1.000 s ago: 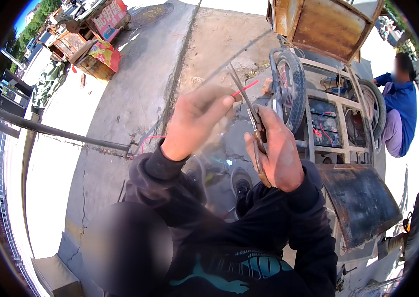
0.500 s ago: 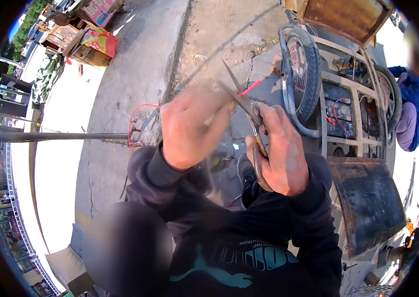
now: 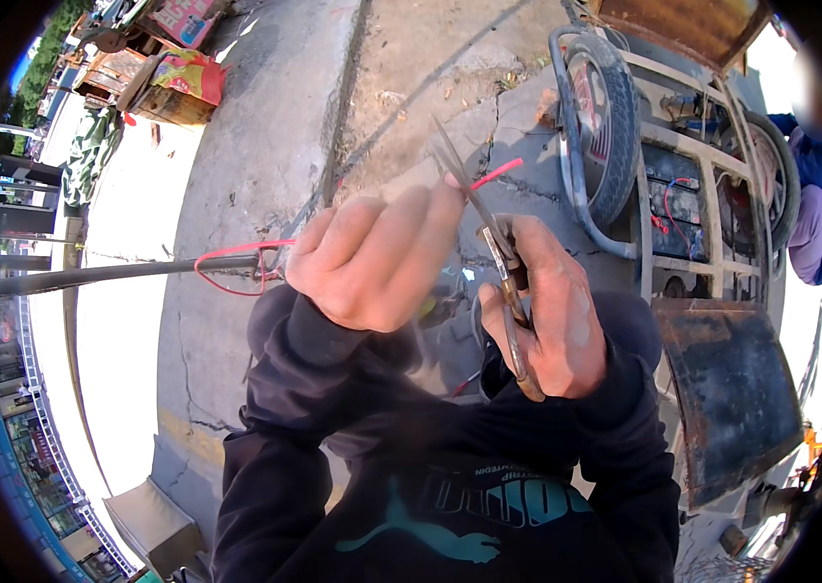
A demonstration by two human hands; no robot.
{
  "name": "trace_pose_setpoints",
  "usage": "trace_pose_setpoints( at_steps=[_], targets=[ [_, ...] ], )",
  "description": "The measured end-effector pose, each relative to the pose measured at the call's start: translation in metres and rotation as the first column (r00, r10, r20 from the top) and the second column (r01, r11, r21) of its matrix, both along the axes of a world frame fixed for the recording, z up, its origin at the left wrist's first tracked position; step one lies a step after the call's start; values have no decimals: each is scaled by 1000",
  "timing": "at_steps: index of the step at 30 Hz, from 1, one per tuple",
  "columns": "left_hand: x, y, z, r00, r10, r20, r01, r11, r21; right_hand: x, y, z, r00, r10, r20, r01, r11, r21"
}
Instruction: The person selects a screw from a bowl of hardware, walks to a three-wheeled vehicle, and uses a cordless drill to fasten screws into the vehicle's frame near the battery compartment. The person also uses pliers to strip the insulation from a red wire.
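Note:
My right hand (image 3: 562,316) is wrapped round the handles of worn metal scissors (image 3: 489,222), whose blades point up and away from me. Against the blades, my left hand (image 3: 377,257) pinches a thin red wire (image 3: 501,173). A short end of the wire sticks out to the right past the blades, and its other side trails in a loop left of my left hand. My left fingers partly hide the wire, so I cannot tell whether the blades have cut into it.
At right stands a metal-framed cart (image 3: 712,209) with a wheel (image 3: 600,126), batteries and red wiring. A dark metal panel (image 3: 727,394) leans near it. A person in blue (image 3: 819,204) sits beyond. A dark pole (image 3: 119,277) extends left; a box with a bright bag (image 3: 178,83) stands far left.
The scissor blades have come closer together around the wire. My left hand has shifted slightly left and down, and the wire loop lies further left. The view has shifted a little.

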State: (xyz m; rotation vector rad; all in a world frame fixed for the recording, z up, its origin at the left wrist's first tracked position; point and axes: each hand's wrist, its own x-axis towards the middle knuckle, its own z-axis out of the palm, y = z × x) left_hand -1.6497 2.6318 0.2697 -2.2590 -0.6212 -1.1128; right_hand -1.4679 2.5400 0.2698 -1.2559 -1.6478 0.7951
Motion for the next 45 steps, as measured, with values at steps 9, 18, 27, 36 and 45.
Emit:
trace_pose_setpoints(
  at_steps=[9, 18, 27, 36, 45],
  targets=[
    [4, -14, 8, 944, -118, 309, 276, 794, -541, 2, 0, 3, 995, -47, 91, 40, 996, 76],
    [-9, -17, 18, 528, 302, 794, 807, -471, -357, 12, 6, 1, 955, -129, 269, 51, 959, 280],
    [12, -8, 5, 876, 75, 477, 450, 231, -863, -1, 2, -11, 961, -191, 202, 183, 981, 57],
    [32, -6, -22, 941, 4, 337, 150, 891, -429, -13, 4, -14, 948, -252, 193, 230, 965, 130],
    [-13, -34, 0, 437, 338, 834, 838, -490, -240, 31, 1, -3, 928, -122, 351, -69, 872, 485]
  ],
)
